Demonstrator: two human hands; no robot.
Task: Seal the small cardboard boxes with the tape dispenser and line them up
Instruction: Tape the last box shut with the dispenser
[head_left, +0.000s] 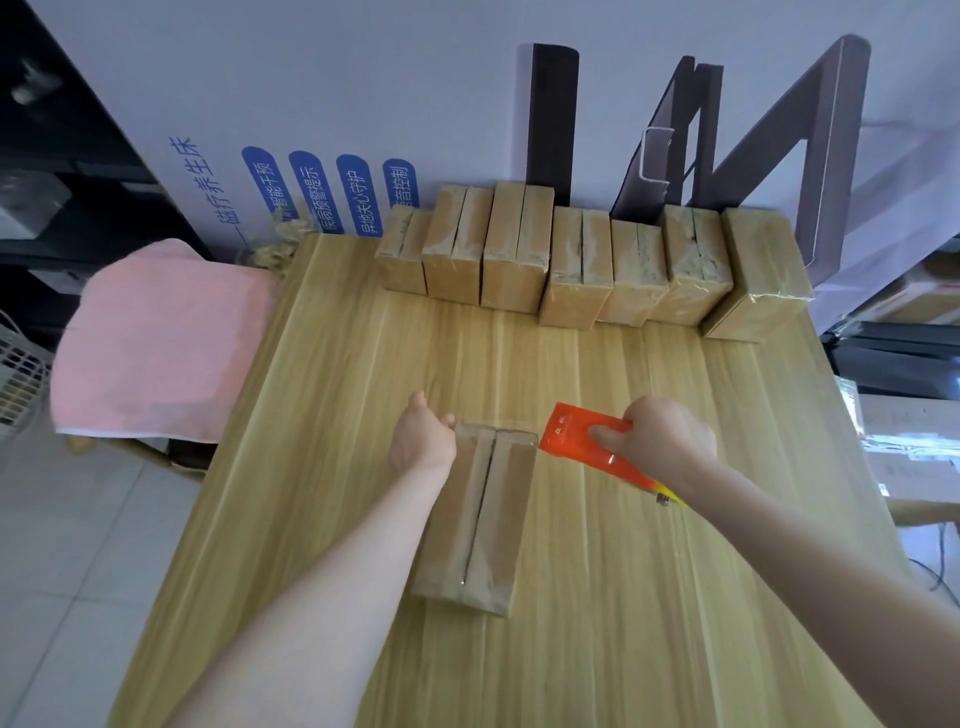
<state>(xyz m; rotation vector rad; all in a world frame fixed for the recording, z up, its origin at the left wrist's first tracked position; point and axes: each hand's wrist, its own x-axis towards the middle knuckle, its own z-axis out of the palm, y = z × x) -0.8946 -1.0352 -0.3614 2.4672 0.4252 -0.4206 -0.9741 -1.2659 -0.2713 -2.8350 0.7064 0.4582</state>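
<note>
1. The right hand (670, 441) is gripping the orange dispenser (582, 441), thumb pressing on its flat side and the fingers wrapping its handle end. That hold is probably there to steer its front edge.
2. The left hand (423, 439) is holding the far left corner of the box (480, 514), thumb lying along the far edge. The fingers are curling out of sight, so I cannot tell how deep they go. The hold looks meant to pin the box against the pull of the tape.
3. The box is lying flat on the table (675, 571) in front of the person, seam up and running away from them. A glossy film is showing at both ends of the seam, so the sealing looks done or nearly done.
4. The dispenser is sitting just beside the box's far right corner, off the seam and tilting down towards it.
5. Both forearms are reaching forward and converging slightly, the left crossing over the box's left side, the right coming in from the right, wrist bending inward.
6. The row (571, 260) of taped boxes is standing on end along the far edge, touching one another. This box probably belongs there next.
</note>
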